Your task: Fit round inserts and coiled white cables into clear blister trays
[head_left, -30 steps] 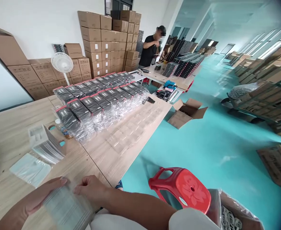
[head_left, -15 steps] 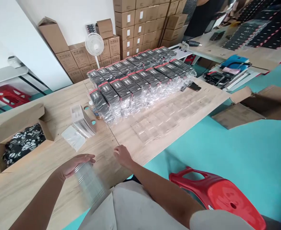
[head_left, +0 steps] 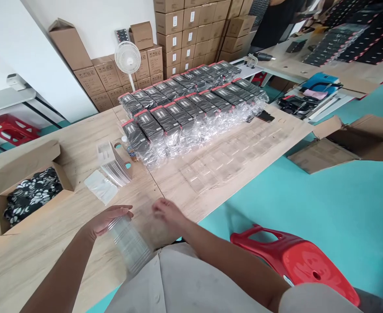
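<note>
Clear plastic trays point(head_left: 129, 245), nested in a stack at lower centre of the frame: who has them?

A person's left hand point(head_left: 108, 219) grips the stack's upper end just above the desk point(head_left: 48, 226), fingers point(head_left: 121, 211) curled closely round the plastic.

And the other hand?

The right hand point(head_left: 168, 213) is just beside the stack, its fingers bunched narrowly over a blurred patch of clear plastic. Whether they hold it, one cannot tell.

What lies nearby on the desk?

A second stack of clear trays point(head_left: 113, 164) stands tilted left of centre, beside a flat clear bag point(head_left: 100, 187) and a water bottle point(head_left: 128, 148). Beyond, rows of shrink-wrapped black boxes point(head_left: 191, 117) with red edges fill the middle of the desk.

Around it?

A carton of black-and-white floral fabric point(head_left: 31, 195) sits at left, a red plastic stool point(head_left: 296, 261) at lower right. Stacked cardboard cartons point(head_left: 185, 34) and an electric fan point(head_left: 128, 56) stand at top, a co-worker in dark clothes point(head_left: 273, 26) at upper right.
</note>
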Demonstrator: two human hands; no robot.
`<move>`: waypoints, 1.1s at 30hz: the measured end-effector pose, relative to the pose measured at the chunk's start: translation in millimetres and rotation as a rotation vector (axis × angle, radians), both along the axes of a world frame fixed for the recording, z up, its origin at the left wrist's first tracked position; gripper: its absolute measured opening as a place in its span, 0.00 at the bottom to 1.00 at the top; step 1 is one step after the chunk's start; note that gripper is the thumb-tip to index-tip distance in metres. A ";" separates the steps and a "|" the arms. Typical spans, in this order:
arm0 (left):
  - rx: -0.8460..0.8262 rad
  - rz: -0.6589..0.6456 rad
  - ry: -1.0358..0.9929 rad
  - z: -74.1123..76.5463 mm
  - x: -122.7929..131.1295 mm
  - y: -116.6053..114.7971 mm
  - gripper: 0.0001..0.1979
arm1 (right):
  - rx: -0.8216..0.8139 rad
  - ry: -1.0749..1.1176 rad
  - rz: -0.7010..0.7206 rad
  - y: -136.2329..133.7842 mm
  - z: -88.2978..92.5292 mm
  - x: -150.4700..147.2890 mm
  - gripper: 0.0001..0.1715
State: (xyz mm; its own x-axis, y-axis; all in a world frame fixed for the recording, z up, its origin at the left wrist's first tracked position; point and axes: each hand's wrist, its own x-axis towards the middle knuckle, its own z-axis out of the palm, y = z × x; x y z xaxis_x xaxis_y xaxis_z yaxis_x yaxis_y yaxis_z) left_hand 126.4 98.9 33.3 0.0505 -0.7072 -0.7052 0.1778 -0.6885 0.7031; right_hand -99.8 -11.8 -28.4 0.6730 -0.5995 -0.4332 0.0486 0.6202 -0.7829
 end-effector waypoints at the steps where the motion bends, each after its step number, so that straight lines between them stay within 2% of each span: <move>1: -0.002 0.006 0.000 -0.2 -0.2 1.4 0.24 | -0.050 0.047 -0.037 -14.5 -6.0 -5.0 0.16; 5: 0.008 0.018 -0.011 1.9 -3.2 0.5 0.26 | -0.165 0.265 -0.019 -64.6 -30.2 -17.8 0.17; 8: 0.029 0.029 -0.013 4.6 -7.7 -5.0 0.28 | -0.269 0.371 0.008 -75.3 -36.7 -20.6 0.12; 10: 0.049 0.048 -0.015 6.7 -11.2 -8.8 0.29 | -0.359 0.409 0.019 -65.0 -30.2 -17.7 0.06; 12: 0.076 0.053 -0.019 8.9 -14.5 -12.5 0.29 | -0.426 0.397 0.074 -42.2 -15.5 -10.4 0.04; 14: 0.097 0.043 -0.025 11.1 -16.6 -15.7 0.29 | -0.447 0.310 0.224 -12.7 3.6 -0.8 0.05; 15: 0.101 0.035 -0.027 11.9 -17.0 -17.0 0.29 | -0.437 0.223 0.345 1.8 13.0 3.9 0.06; 17: 0.092 0.022 -0.026 12.5 -16.3 -18.3 0.29 | -0.347 0.120 0.424 24.7 28.4 11.2 0.08; 21: 0.040 0.009 0.013 8.3 -11.1 -15.9 0.30 | -0.002 0.003 0.273 39.6 37.4 13.3 0.11; 24: 0.009 0.013 0.035 4.0 -8.9 -13.5 0.30 | 0.129 -0.036 0.176 38.8 33.3 9.9 0.13; 27: -0.004 0.033 0.030 2.7 -9.4 -12.4 0.30 | 0.103 -0.019 0.148 42.4 31.0 8.5 0.11; 30: 0.009 0.066 0.010 3.1 -9.5 -8.9 0.31 | -0.029 0.039 0.085 42.3 28.8 7.9 0.11; 33: 0.005 0.089 0.010 1.2 -6.8 -0.5 0.30 | -0.163 0.095 -0.080 18.7 20.7 2.9 0.13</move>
